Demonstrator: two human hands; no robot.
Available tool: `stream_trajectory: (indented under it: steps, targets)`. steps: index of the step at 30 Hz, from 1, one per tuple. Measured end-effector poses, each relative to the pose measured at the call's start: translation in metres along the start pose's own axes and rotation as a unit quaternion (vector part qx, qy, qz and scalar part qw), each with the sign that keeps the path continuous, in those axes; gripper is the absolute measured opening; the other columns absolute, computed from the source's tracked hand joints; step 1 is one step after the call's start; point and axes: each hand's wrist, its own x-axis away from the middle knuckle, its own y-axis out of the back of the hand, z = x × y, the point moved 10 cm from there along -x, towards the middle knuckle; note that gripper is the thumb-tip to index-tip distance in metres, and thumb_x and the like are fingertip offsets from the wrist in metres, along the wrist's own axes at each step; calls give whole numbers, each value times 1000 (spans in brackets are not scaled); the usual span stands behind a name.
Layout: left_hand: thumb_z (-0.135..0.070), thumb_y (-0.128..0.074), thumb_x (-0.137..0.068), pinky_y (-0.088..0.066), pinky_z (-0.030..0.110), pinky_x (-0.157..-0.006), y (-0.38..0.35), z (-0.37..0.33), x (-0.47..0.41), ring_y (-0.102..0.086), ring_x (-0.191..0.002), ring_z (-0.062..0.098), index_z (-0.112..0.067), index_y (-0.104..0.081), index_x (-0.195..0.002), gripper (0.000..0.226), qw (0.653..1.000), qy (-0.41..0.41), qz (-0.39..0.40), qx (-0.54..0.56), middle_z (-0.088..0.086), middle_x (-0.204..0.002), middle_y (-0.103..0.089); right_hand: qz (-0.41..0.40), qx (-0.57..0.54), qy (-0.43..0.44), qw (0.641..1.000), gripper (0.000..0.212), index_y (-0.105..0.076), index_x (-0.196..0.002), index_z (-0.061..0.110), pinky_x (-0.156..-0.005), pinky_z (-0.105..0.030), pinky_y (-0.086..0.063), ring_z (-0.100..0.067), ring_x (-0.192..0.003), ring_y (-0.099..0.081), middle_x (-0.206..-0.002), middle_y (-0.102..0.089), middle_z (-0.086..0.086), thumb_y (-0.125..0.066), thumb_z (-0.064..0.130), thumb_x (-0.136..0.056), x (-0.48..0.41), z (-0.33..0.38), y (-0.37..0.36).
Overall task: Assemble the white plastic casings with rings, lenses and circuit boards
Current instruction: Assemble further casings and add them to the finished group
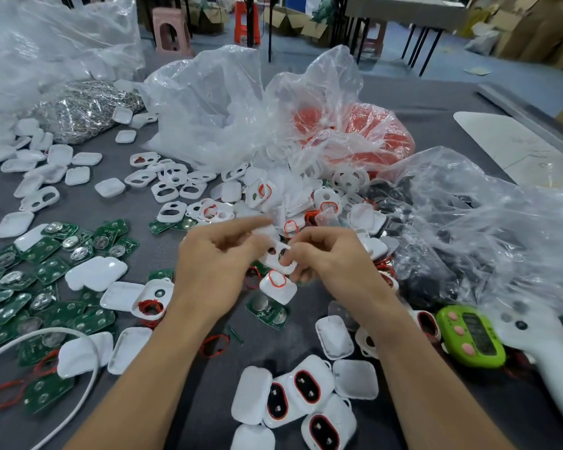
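Both hands meet over the middle of the grey table. My left hand and my right hand pinch one white plastic casing with two openings between their fingertips. Just below it lies another white casing with a red ring on it. A green circuit board with coin cells lies beneath that. Many more green boards cover the left side. Finished casings with dark lenses and red rims are piled at the near edge. Loose red rings lie around.
Clear plastic bags hold white parts and red rings behind the pile of casings. A bag of metal parts sits far left. A green timer and a white handle-shaped device lie at the right. A white cable curves at the left.
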Motion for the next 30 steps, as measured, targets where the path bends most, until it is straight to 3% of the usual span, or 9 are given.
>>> stream_trajectory:
  steps: [3, 6, 9, 12, 15, 18, 23, 26, 30]
  targets:
    - [-27, -81, -83, -55, 17, -58, -6, 0, 3, -73, -68, 6, -39, -83, -86, 12, 998, -12, 37, -45, -13, -74, -77, -36, 96, 76, 992, 16, -77, -76, 19, -60, -27, -54, -17, -61, -67, -66, -72, -2, -69, 14, -89, 4, 13, 5]
    - [-19, -80, -87, -58, 24, -56, -14, 8, 5, -71, -59, 13, -29, -83, -86, 11, 997, 21, 77, -18, -2, -72, -77, -129, 130, 142, 973, 11, -80, -80, 20, -57, -18, -47, -7, -59, -63, -65, -71, 10, -73, 19, -89, 12, 25, 15]
    - [-4, -75, -89, -59, 27, -54, -28, 19, 9, -74, -61, 25, -17, -82, -86, 15, 983, 92, 147, 53, 11, -80, -78, -158, 139, 178, 961, 5, -81, -84, 23, -56, -17, -49, -8, -61, -65, -69, -72, 13, -77, 22, -87, 19, 32, 9]
    - [1, -68, -93, -58, 26, -51, -17, 29, 4, -74, -62, 26, -3, -74, -96, 8, 978, 143, 86, 126, 16, -79, -77, -210, 172, 178, 946, 6, -81, -92, 27, -59, -11, -44, -5, -63, -63, -69, -72, 13, -78, 29, -88, 22, 33, 15]
    - [3, -59, -97, -58, 26, -52, 4, 35, -6, -75, -65, 23, -2, -62, -101, 7, 970, 152, 1, 188, 14, -79, -77, -115, 271, 124, 948, 6, -79, -86, 30, -61, -9, -40, -3, -66, -60, -72, -69, 16, -81, 31, -80, 12, 19, 0]
    - [4, -58, -96, -57, 25, -50, 9, 37, -10, -75, -64, 21, -8, -61, -97, 13, 973, 137, -11, 183, 13, -80, -78, -34, 330, 53, 942, 16, -81, -92, 33, -66, -8, -44, 2, -70, -60, -72, -64, 22, -83, 37, -77, 9, -4, -16]
    - [5, -63, -94, -57, 31, -47, 6, 34, -9, -74, -60, 27, -18, -63, -97, 23, 986, 102, -12, 134, 12, -76, -76, -129, 258, 80, 954, 7, -79, -82, 26, -61, -20, -45, -6, -63, -60, -65, -69, 13, -74, 22, -84, 8, 2, -1]
    - [-3, -67, -94, -61, 42, -50, 2, 35, -5, -69, -55, 25, -20, -71, -90, 18, 989, 103, -10, 109, 15, -73, -73, -183, 123, 56, 974, 10, -76, -79, 29, -54, -17, -43, -4, -54, -58, -64, -70, 12, -70, 24, -85, 9, -4, 16]
    - [-16, -58, -104, -45, 24, -38, -15, 33, -1, -59, -42, 19, -13, -71, -89, 20, 983, 118, 28, 138, 11, -65, -70, -177, -84, 8, 981, 24, -74, -75, 21, -48, -26, -49, -19, -50, -63, -66, -73, -9, -63, 5, -91, 7, -16, 15]
